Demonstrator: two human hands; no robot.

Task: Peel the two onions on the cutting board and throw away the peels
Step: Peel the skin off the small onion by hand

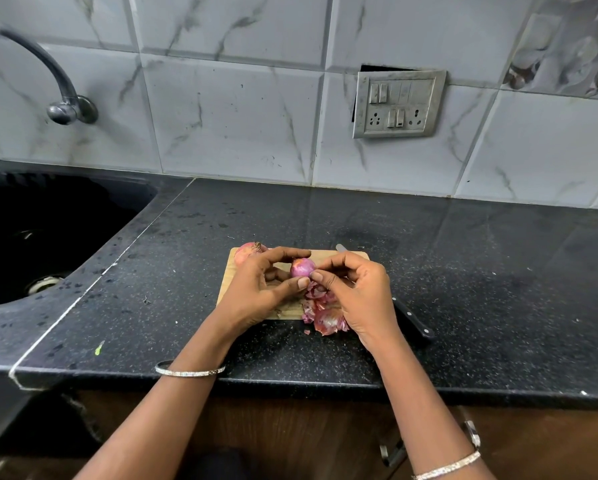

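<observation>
A small purple onion (302, 267), mostly bare of dry skin, is held above the wooden cutting board (230, 277). My left hand (261, 289) grips it from the left with thumb and fingers. My right hand (354, 292) pinches at its lower right side, where a strip of skin hangs. A second onion (247, 251), still in its papery skin, lies at the board's far left corner. A heap of pink peels (325, 318) lies on the board's near right corner and spills onto the counter.
A black-handled knife (413, 322) lies to the right of the board, its blade partly hidden behind my right hand. A black sink (31, 237) with a tap (60, 98) is at the left. The speckled black counter (481, 271) ends at a front edge near me.
</observation>
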